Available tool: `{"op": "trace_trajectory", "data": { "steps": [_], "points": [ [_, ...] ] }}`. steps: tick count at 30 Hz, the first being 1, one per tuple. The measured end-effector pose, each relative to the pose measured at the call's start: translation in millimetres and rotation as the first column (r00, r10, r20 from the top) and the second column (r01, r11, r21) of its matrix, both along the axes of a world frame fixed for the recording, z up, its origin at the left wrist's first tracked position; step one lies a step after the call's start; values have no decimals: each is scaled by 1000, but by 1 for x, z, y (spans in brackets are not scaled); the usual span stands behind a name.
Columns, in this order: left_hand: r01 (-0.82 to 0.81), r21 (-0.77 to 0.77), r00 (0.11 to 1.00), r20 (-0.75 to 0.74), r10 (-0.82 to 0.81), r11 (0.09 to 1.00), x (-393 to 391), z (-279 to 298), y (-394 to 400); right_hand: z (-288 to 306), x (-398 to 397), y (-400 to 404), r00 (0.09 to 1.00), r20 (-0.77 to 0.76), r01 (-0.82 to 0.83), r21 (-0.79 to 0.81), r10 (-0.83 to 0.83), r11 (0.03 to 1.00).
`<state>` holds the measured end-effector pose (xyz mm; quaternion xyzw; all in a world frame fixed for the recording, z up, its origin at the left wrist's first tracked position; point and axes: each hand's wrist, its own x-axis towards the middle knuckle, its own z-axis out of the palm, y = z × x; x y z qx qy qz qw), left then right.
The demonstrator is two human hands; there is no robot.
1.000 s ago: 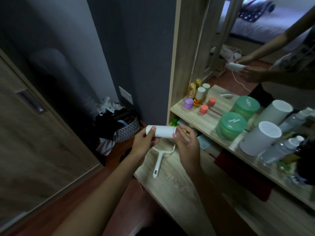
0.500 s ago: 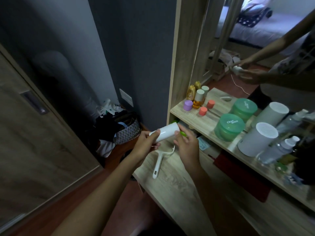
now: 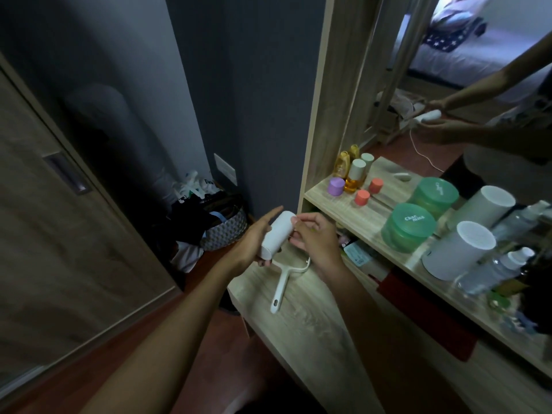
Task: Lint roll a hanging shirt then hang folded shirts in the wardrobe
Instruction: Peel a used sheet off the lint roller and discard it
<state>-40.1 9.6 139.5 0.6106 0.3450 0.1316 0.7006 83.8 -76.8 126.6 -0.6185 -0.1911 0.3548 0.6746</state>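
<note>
A white lint roll (image 3: 276, 234) is held steeply tilted over the corner of the wooden dresser top (image 3: 301, 327). My left hand (image 3: 254, 240) cups it from the left, index finger stretched out past its upper end. My right hand (image 3: 316, 237) pinches at the roll's upper right edge. The white lint roller handle (image 3: 280, 286) lies on the dresser top below my hands, its wire arm under my right wrist. No shirt is in view.
A shelf (image 3: 343, 209) holds green jars (image 3: 407, 227), white cylinders (image 3: 458, 249), small bottles (image 3: 354, 176) and spray bottles. A mirror (image 3: 478, 85) behind reflects my arms. A basket of clothes (image 3: 221, 228) stands on the floor beside a wooden sliding door (image 3: 53, 234).
The roll has swung from lying level to nearly upright. My left hand has shifted along its side with the index finger now extended, and my right hand has moved to its upper end.
</note>
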Motion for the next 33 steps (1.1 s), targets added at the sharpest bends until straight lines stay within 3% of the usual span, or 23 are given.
{"op": "trace_trajectory", "data": {
  "steps": [5,9,11,13,16,21,28,33],
  "points": [
    [-11,-115,1000,24,14,993,-6,-1,9,-4,-3,7,996,-6,-95,-32,95,995],
    [-162,-246,986,7,169,956,-8,-2,13,-24,-4,18,998,57,3,-206,9,978],
    [-259,-330,961,5,276,908,-10,-1,15,-49,-1,20,984,165,0,-400,72,917],
    [-304,-367,942,23,336,879,-11,0,17,-80,-2,19,933,250,-75,-571,260,818],
    [-342,-402,923,23,383,849,-12,3,17,-117,-8,12,836,312,-115,-705,452,699],
    [-330,-332,937,1,350,884,-17,5,19,-149,-14,12,739,315,-48,-858,596,512],
    [-362,-300,930,-48,365,883,-17,13,22,-142,-8,19,731,375,-31,-816,570,577],
    [-361,-316,924,9,383,877,-13,22,26,-95,-3,10,796,469,-12,-620,383,784]
  ]
}}
